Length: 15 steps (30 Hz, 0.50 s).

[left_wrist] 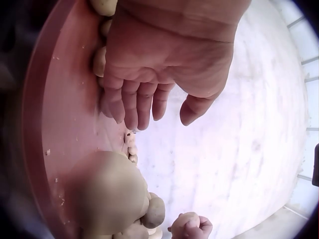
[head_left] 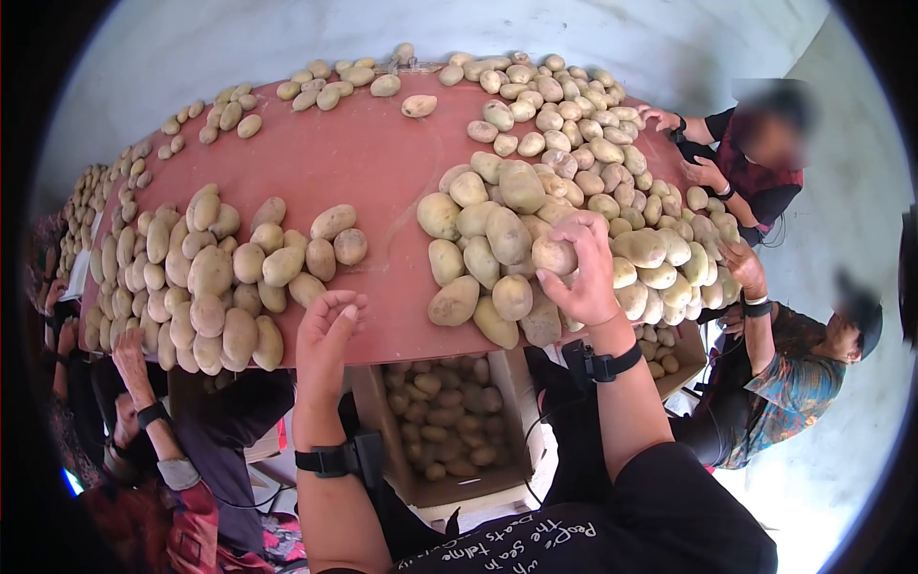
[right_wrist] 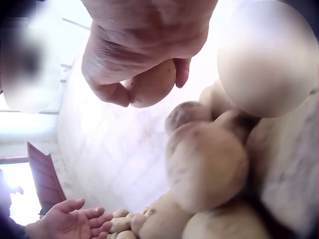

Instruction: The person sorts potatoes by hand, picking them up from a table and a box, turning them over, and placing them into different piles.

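My right hand [head_left: 586, 273] grips a potato [head_left: 554, 256] over the near side of the right-hand potato pile [head_left: 507, 234]. In the right wrist view, the fingers and thumb of the right hand [right_wrist: 149, 40] curl round this potato [right_wrist: 153, 85], whose lower part shows. My left hand [head_left: 328, 330] is held near the table's front edge with nothing in it. The left wrist view shows the left hand's [left_wrist: 167, 57] palm and loosely bent fingers. Close by it lies the left-hand potato pile [head_left: 225, 277].
The red table [head_left: 402, 182] bears more potatoes along its far edge. Below its front edge stands a cardboard box [head_left: 516, 402] of potatoes, and another box [head_left: 684, 368] is at the right. Other people's hands [head_left: 744, 270] reach onto the table from both sides.
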Each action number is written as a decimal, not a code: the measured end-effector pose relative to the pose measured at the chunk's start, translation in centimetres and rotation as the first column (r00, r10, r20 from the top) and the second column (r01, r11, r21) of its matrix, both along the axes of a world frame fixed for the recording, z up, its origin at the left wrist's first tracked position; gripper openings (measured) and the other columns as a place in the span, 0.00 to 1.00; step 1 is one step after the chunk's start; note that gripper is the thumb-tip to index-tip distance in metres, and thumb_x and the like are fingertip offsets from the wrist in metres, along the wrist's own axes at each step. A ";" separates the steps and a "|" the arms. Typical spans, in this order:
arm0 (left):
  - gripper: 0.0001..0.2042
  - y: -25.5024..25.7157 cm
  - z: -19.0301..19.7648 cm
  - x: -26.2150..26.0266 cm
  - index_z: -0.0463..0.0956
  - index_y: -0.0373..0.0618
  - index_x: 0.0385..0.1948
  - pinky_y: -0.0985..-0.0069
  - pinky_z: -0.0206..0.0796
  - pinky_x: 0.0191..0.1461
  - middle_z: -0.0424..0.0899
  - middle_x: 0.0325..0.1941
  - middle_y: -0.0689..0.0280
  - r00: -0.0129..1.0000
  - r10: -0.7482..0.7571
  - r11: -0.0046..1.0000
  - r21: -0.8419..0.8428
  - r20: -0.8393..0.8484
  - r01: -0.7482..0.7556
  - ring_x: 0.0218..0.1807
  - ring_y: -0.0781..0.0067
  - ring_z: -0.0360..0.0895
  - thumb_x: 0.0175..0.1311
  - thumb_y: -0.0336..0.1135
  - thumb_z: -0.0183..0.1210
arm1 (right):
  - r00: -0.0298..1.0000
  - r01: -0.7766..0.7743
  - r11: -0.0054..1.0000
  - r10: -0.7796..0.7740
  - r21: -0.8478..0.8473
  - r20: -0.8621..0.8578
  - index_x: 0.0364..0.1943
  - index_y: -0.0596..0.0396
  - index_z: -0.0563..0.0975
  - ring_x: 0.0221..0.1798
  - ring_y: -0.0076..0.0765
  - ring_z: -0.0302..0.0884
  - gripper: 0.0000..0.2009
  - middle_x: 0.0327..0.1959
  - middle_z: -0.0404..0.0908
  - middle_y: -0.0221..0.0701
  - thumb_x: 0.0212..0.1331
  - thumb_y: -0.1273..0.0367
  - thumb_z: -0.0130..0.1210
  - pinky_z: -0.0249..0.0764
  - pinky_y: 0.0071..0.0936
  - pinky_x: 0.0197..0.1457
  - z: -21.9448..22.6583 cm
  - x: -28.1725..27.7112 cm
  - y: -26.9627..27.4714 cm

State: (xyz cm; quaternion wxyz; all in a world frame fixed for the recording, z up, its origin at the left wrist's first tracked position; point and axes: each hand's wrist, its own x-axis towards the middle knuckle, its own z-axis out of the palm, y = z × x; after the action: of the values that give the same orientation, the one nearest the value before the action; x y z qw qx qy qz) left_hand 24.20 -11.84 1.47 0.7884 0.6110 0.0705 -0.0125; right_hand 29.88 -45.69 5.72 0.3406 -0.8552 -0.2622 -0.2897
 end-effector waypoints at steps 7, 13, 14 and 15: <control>0.12 -0.6 -0.8 0.4 0.73 0.38 0.50 0.81 0.67 0.50 0.82 0.46 0.64 1.000 -0.017 0.998 0.057 -0.007 0.018 0.47 0.79 0.78 0.70 0.33 0.55 | 0.991 -0.103 0.986 0.089 -0.134 -0.102 0.48 0.53 0.76 0.58 0.53 0.70 0.25 0.52 0.73 0.41 0.38 0.74 0.66 0.66 0.42 0.63 -0.4 -0.4 -1.4; 0.12 -0.6 -1.0 0.8 0.73 0.38 0.49 0.81 0.67 0.48 0.82 0.46 0.64 0.998 0.061 0.995 0.080 -0.008 -0.060 0.45 0.80 0.78 0.70 0.33 0.56 | 0.992 -0.090 0.989 0.078 -0.119 -0.098 0.50 0.52 0.76 0.60 0.53 0.69 0.27 0.54 0.74 0.39 0.38 0.72 0.66 0.63 0.44 0.66 -0.4 -0.3 -1.3; 0.12 -0.6 -1.2 0.9 0.73 0.38 0.49 0.81 0.68 0.48 0.82 0.46 0.64 0.996 0.092 0.992 0.088 -0.008 -0.091 0.45 0.80 0.78 0.70 0.33 0.56 | 0.992 -0.087 0.989 0.076 -0.121 -0.097 0.50 0.52 0.76 0.60 0.52 0.69 0.27 0.54 0.74 0.39 0.38 0.72 0.66 0.63 0.44 0.66 -0.3 -0.2 -1.3; 0.11 -0.5 -1.3 1.0 0.74 0.38 0.49 0.81 0.68 0.47 0.82 0.46 0.64 0.992 0.124 0.988 0.097 -0.007 -0.123 0.44 0.80 0.78 0.70 0.33 0.56 | 0.992 -0.091 0.987 0.079 -0.130 -0.100 0.50 0.52 0.76 0.61 0.52 0.69 0.27 0.54 0.74 0.39 0.38 0.71 0.66 0.63 0.44 0.66 -0.4 -0.2 -1.2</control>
State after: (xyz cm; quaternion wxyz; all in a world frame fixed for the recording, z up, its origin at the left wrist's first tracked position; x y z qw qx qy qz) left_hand 25.21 -12.32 0.17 0.7568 0.6427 0.1139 0.0360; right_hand 29.65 -46.94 5.35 0.3064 -0.8769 -0.3009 -0.2161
